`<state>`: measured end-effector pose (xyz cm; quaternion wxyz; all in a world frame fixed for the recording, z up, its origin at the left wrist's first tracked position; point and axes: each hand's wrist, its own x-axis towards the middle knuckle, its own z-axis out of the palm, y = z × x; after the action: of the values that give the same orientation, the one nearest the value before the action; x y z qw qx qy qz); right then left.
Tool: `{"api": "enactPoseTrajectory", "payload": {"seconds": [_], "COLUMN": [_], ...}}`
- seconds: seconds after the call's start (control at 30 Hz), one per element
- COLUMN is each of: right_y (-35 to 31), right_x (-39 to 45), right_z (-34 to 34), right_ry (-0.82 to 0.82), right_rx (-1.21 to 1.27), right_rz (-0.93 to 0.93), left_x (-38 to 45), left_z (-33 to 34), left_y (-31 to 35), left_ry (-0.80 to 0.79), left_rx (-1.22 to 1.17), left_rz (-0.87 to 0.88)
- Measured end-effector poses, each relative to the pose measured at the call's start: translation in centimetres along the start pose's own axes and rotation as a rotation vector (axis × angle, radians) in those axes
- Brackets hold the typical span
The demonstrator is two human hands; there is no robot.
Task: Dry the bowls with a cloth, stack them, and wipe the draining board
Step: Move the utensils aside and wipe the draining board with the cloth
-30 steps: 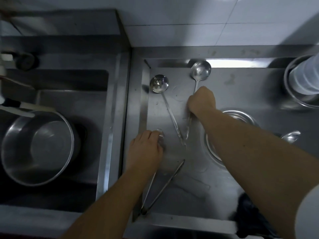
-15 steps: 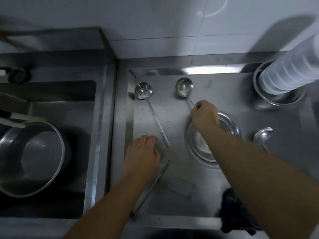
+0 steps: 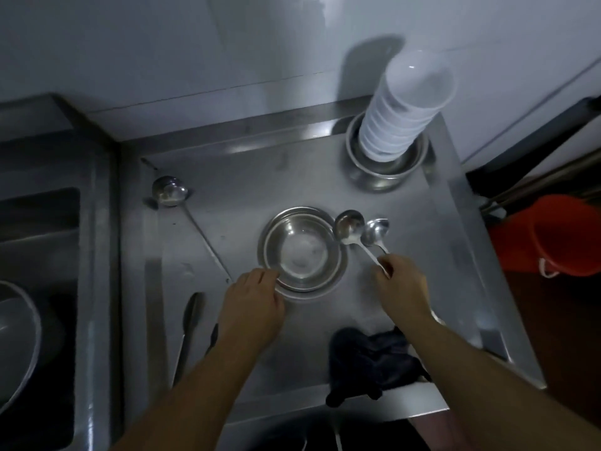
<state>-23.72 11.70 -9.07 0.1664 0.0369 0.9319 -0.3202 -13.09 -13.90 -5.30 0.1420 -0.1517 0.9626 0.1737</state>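
Two nested steel bowls (image 3: 302, 250) stand in the middle of the steel draining board (image 3: 247, 177). My left hand (image 3: 252, 307) reaches the bowls' near-left rim, fingertips touching it. My right hand (image 3: 401, 288) grips the handle of a ladle (image 3: 349, 226), whose cup lies just right of the bowls beside a second ladle (image 3: 375, 232). A dark cloth (image 3: 367, 359) lies crumpled at the board's front edge, under my right forearm. Another steel bowl (image 3: 383, 172) at the back right holds a tall stack of white plastic bowls (image 3: 406, 109).
A third ladle (image 3: 169, 191) lies at the board's back left, its handle running toward my left hand. Tongs (image 3: 190, 323) lie at the front left. The sink at the left holds a large steel pot (image 3: 16, 336). A red bucket (image 3: 549, 236) stands right of the board.
My right hand carried the ladle from the back middle to the right of the bowls. My left hand left the tongs and moved right to the bowls' rim. The view swung right.
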Motion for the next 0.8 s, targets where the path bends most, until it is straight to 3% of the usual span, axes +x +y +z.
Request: {"api": "enactPoseTrajectory", "payload": {"seconds": [0.4, 0.8], "right_y": [6.3, 6.8], "right_x": [0.5, 2.6], "right_z": [-2.6, -1.6], "right_ry": [0.013, 0.031], "right_rx": [0.078, 0.051], "right_rz": [0.034, 0.082], "left_x": [0.1, -0.7], "left_z": [2.3, 3.2], "left_y": [6.5, 6.6], "left_ry": [-0.056, -0.078], "left_rx": [0.044, 0.065], "left_rz": [0.025, -0.005]}}
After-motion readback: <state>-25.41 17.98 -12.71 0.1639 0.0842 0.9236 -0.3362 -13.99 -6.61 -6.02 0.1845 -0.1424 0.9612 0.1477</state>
